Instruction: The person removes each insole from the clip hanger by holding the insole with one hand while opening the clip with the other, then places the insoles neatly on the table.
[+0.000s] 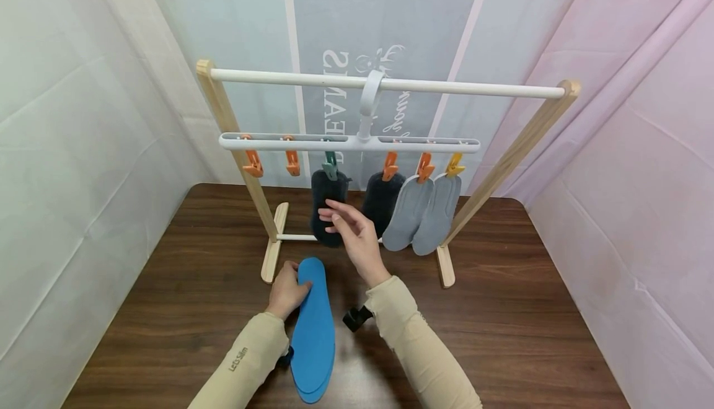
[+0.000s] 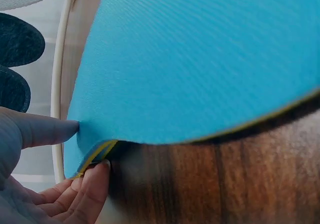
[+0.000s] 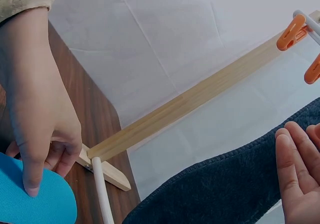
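Observation:
My left hand (image 1: 288, 290) pinches the edge of a pair of stacked blue insoles (image 1: 313, 341) low over the table, thumb on top and fingers beneath. Yellow edging shows where the layers bend in the left wrist view. My right hand (image 1: 359, 235) is raised at a dark fuzzy insole (image 1: 321, 201), its fingers extended in front of it; whether they touch cannot be told. That insole hangs from a green clip (image 1: 330, 167). To its right hang another dark insole (image 1: 379, 201) and two grey insoles (image 1: 409, 211), held by orange and yellow clips.
A white hanger bar (image 1: 301, 145) hooks over the white rail (image 1: 446, 87) of a wooden stand (image 1: 507, 155). Two orange clips (image 1: 253, 164) at its left end hold nothing. The stand's feet (image 1: 445, 266) rest on the dark wooden table (image 1: 502, 310). Pale curtains surround it.

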`<state>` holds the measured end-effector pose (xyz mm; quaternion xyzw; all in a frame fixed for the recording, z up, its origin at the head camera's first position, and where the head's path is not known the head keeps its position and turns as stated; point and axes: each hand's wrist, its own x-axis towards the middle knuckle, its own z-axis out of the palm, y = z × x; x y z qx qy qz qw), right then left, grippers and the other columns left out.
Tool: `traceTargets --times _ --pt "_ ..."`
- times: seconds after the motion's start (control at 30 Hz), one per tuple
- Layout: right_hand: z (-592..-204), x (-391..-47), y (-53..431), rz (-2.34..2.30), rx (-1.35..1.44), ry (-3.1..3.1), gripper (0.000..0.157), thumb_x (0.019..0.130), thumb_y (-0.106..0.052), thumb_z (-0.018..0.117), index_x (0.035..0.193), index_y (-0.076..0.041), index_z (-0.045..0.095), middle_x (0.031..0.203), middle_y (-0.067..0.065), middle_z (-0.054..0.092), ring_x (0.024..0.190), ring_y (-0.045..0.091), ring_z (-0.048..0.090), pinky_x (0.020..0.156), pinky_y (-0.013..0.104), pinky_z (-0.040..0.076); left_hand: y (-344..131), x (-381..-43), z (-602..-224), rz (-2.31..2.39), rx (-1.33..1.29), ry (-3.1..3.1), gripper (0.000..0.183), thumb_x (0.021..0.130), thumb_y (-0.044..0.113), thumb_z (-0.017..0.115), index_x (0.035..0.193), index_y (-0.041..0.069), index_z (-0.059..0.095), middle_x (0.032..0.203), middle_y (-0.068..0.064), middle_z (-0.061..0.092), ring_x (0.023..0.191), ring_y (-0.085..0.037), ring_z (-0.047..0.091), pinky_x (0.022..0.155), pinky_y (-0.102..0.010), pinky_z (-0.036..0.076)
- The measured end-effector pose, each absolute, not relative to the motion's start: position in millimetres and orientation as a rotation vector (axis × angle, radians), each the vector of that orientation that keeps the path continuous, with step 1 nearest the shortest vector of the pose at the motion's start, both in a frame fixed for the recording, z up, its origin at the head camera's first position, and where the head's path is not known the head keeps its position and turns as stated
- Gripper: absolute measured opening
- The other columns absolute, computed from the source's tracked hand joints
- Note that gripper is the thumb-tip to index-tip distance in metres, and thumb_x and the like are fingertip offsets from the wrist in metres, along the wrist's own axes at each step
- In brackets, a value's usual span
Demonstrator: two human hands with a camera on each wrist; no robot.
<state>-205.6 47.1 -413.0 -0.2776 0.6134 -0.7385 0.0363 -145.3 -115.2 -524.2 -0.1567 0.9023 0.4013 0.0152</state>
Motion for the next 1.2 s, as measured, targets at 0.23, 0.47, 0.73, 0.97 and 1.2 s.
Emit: traceTargets --times 0.23,0.47,0.73,0.97,1.2 --pt "-412.1 -203.9 49.0 -2.261 -0.854 1.892 0.038 0.101 -0.02 0.05 0.135 -0.004 0.052 0.127 0.022 0.059 0.116 0.028 0.058 0.093 0.04 0.051 -114.4 -144.3 -526.7 1.239 -0.477 2.811 0.045 0.086 0.01 0.067 0.121 -0.009 0.046 0.103 -0.023 0.056 0.083 -0.031 0.057 0.069 -0.042 0.047" --pt "-412.6 -204.3 49.7 -2.257 -0.847 1.905 0.037 0.101 -0.02 0.05 0.134 -0.003 0.052 0.126 0.022 0.059 0.116 0.03 0.058 0.092 0.036 0.051 -113.4 -147.4 -527.3 1.233 -0.471 2.816 0.046 0.087 0.009 0.067 0.124 -0.009 0.046 0.107 -0.024 0.055 0.088 -0.033 0.057 0.072 -0.043 0.047" --pt "-413.1 -204.0 50.6 -2.251 -0.856 1.897 0.038 0.101 -0.02 0.049 0.135 -0.001 0.051 0.128 0.023 0.058 0.117 0.031 0.056 0.094 0.037 0.051 -111.9 -152.3 -525.1 1.163 -0.432 2.84 0.047 0.089 0.01 0.065 0.127 -0.009 0.045 0.113 -0.026 0.052 0.096 -0.036 0.055 0.078 -0.045 0.047" --pt "-413.2 -204.5 50.8 -2.269 -0.882 1.898 0.04 0.101 -0.024 0.05 0.135 -0.003 0.051 0.128 0.023 0.058 0.118 0.031 0.056 0.095 0.043 0.05 -111.8 -153.6 -524.2 1.09 -0.427 2.865 0.048 0.089 0.012 0.066 0.128 -0.008 0.045 0.115 -0.027 0.05 0.096 -0.039 0.056 0.078 -0.047 0.047" --pt "-434.6 -218.5 47.8 -2.32 -0.945 1.91 0.041 0.102 -0.026 0.048 0.136 -0.003 0.05 0.127 0.023 0.058 0.118 0.03 0.057 0.094 0.043 0.05 -110.4 -151.1 -521.3 1.028 -0.416 2.912 0.048 0.089 0.014 0.067 0.127 -0.008 0.047 0.113 -0.027 0.05 0.094 -0.038 0.056 0.075 -0.046 0.048"
